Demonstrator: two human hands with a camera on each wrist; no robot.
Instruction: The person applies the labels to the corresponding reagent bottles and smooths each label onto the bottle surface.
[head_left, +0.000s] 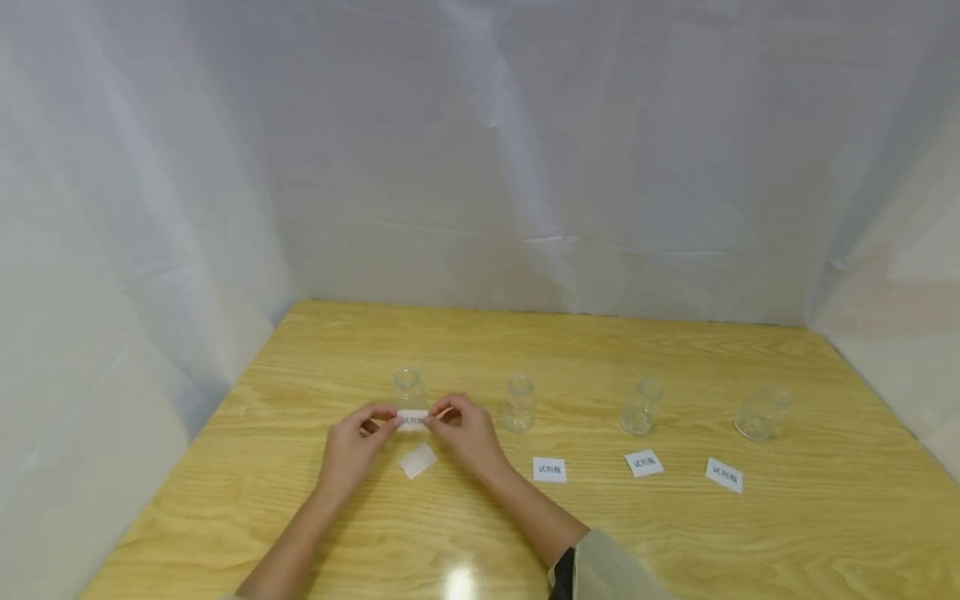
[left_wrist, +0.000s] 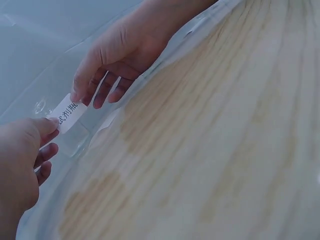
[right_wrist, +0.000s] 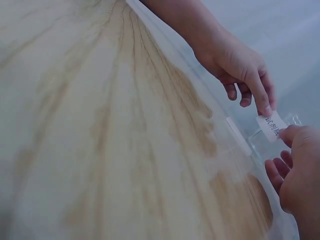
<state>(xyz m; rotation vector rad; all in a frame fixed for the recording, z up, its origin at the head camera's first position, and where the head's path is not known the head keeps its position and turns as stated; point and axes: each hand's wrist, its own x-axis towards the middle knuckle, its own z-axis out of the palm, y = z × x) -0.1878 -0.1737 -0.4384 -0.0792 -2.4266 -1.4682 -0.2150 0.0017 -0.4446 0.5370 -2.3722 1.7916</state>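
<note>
My left hand (head_left: 350,450) pinches the left end of a small white printed label (head_left: 412,420) between thumb and fingers. At its other end, my right hand (head_left: 467,437) pinches the same label. The strip is held flat and facing me, its dark characters partly covered by the thumbs in the head view. Right behind it stands a clear glass bottle (head_left: 408,383), whose lower part the label and fingers hide. In the left wrist view the label (left_wrist: 69,114) spans the gap between both hands. On the table below it lies a blank whitish paper piece (head_left: 417,460).
Three more glass bottles stand in a row to the right: one bottle (head_left: 519,404), another bottle (head_left: 642,407) and a far-right bottle (head_left: 762,413). In front of them lie printed labels (head_left: 550,469) on the wooden table (head_left: 337,333). White sheeting (head_left: 420,167) surrounds the table.
</note>
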